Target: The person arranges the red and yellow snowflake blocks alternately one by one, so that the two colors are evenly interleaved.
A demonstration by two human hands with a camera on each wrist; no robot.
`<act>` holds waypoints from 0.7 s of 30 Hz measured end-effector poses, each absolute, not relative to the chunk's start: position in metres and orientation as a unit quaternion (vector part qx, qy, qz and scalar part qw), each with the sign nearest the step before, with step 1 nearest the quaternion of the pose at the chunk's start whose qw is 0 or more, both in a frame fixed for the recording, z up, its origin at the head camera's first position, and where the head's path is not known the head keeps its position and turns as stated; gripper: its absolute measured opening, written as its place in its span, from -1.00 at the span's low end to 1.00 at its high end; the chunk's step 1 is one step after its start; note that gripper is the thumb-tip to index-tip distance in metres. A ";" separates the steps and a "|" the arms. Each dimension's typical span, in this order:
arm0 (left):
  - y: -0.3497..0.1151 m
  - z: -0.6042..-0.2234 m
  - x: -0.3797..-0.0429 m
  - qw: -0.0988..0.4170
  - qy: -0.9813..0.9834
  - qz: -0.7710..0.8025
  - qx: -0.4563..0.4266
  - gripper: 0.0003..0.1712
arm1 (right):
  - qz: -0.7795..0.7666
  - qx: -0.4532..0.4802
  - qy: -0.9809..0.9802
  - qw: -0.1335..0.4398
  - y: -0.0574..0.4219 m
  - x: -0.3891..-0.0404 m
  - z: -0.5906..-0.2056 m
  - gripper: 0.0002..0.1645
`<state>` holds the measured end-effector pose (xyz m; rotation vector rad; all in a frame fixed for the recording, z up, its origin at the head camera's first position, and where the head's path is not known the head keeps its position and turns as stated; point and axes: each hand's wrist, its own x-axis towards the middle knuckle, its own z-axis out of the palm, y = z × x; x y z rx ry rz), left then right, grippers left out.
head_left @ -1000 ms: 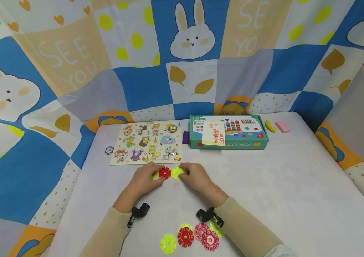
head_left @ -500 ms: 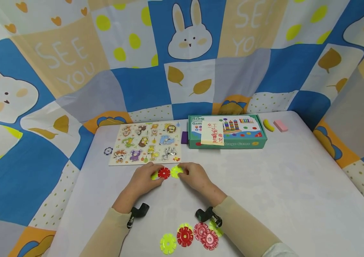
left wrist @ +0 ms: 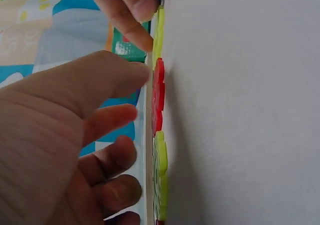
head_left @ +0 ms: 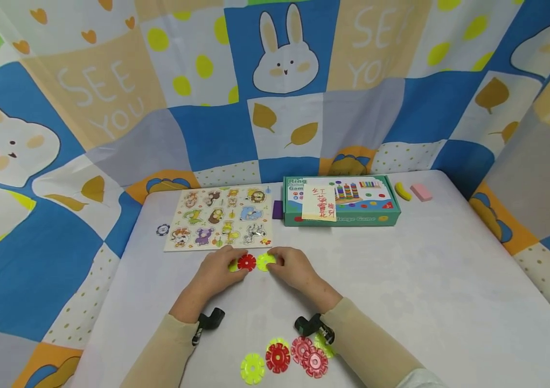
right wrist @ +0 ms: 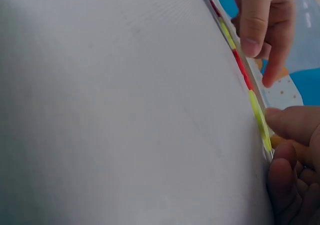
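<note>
A row of flat plastic flower discs lies on the white table, alternating red and yellow-green. My left hand (head_left: 220,268) is over the row's left part, its thumb and forefinger spread at either side of a red disc (head_left: 246,262). Its other fingers hang loosely bent in the left wrist view. A yellow-green disc (left wrist: 160,177) lies under that hand, partly covered in the head view. Another red disc (right wrist: 215,7) shows at the row's far end in the right wrist view. My right hand (head_left: 296,268) pinches the rightmost yellow-green disc (head_left: 265,262) between thumb and fingers.
Several loose red and yellow-green discs (head_left: 277,358) lie near the front edge, some overlapping. Behind the hands are an animal puzzle board (head_left: 218,219) and a green game box (head_left: 341,201) bearing a handwritten note (head_left: 319,202). A toy banana (head_left: 403,191) and pink block (head_left: 421,192) lie right.
</note>
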<state>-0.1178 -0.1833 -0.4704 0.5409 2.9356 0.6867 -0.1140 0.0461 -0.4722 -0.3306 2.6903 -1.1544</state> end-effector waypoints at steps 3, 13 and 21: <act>-0.179 -0.464 -0.118 0.041 0.957 0.228 0.176 -0.43 | -0.401 -0.112 0.903 0.107 0.046 -0.115 -0.471 -0.56; -0.143 -0.449 -0.125 0.099 0.952 0.221 0.184 -0.36 | -0.433 -0.106 0.885 0.131 0.049 -0.117 -0.468 -0.63; -0.128 -0.462 -0.129 0.126 0.945 0.229 0.199 -0.37 | -0.466 -0.123 0.854 0.195 0.062 -0.115 -0.461 -0.34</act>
